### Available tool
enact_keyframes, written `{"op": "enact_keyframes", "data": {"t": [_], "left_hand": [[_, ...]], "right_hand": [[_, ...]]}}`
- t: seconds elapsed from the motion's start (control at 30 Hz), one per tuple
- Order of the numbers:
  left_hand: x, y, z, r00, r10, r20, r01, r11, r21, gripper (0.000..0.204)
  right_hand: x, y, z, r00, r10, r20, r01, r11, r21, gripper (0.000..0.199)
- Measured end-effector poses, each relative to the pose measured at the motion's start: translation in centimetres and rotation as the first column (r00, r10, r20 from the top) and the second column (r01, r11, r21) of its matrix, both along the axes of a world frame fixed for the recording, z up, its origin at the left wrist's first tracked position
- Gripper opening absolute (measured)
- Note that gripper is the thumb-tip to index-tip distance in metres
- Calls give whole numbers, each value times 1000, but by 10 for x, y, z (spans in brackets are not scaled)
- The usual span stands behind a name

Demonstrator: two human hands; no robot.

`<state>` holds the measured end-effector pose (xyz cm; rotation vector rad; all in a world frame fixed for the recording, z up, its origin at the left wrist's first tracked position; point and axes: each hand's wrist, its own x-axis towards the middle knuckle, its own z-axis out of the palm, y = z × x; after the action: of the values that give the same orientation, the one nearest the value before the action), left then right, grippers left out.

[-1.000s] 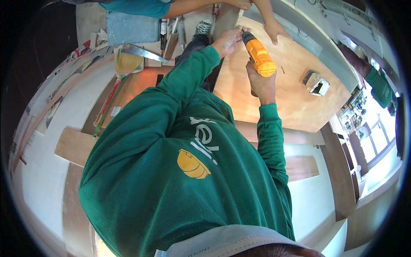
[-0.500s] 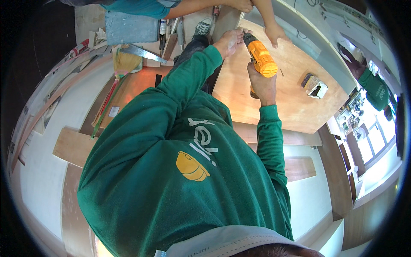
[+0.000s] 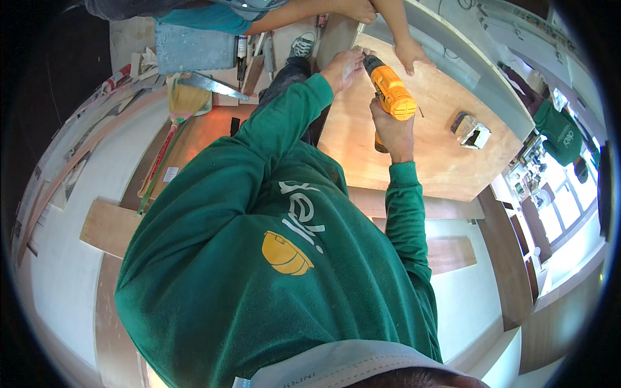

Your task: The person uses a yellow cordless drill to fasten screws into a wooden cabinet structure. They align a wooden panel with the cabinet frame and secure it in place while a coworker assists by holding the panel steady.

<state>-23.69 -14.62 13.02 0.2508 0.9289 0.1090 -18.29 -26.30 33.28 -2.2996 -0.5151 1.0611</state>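
My right hand [image 3: 393, 132] is wrapped round the grip of an orange and black cordless drill [image 3: 392, 90]. The drill's chuck points away toward the far edge of a plywood panel [image 3: 349, 149]. Beside the chuck, my left hand [image 3: 344, 70] has its fingertips drawn together at that edge. What they pinch is too small to make out, and the drill's tip is hidden among them. A co-worker's hand [image 3: 411, 54] lies on the panel to the right of the drill, and their other hand [image 3: 359, 11] is at the far edge.
On the panel lie a small opened box [image 3: 471, 132] and a thin screw or nail [image 3: 421, 112]. A raised board [image 3: 466, 61] borders the panel's far right. At left are a broom [image 3: 184, 100], a handsaw [image 3: 213, 85], sealant tubes [image 3: 242, 52] and a blue-grey box [image 3: 194, 39]. Another person [image 3: 561, 132] stands far right.
The view has shifted slightly. My hands and the drill keep nearly the same place at the panel's edge, and the co-worker's hand remains on the panel.
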Motion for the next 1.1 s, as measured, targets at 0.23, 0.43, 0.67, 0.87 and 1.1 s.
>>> {"op": "enact_keyframes", "data": {"t": [0.23, 0.43, 0.67, 0.87, 1.1], "left_hand": [[4, 7, 3, 995, 92, -32, -96, 984, -152, 28], [15, 11, -17, 958, 280, -56, -282, 900, -333, 23], [23, 9, -30, 949, 310, -52, -309, 891, -333, 26], [28, 8, -31, 937, 336, -90, -348, 891, -293, 30], [33, 5, -29, 919, 367, -145, -394, 872, -291, 30]], "right_hand": [[8, 0, -9, 998, 53, 38, -55, 997, 58, 24], [12, 15, 6, 993, 98, 59, -96, 995, -41, 24], [15, 20, 10, 994, 113, 11, -111, 985, -129, 26], [17, 15, 0, 995, 97, 29, -93, 989, -112, 31], [16, 16, -2, 994, 101, 29, -97, 987, -125, 32]]}}
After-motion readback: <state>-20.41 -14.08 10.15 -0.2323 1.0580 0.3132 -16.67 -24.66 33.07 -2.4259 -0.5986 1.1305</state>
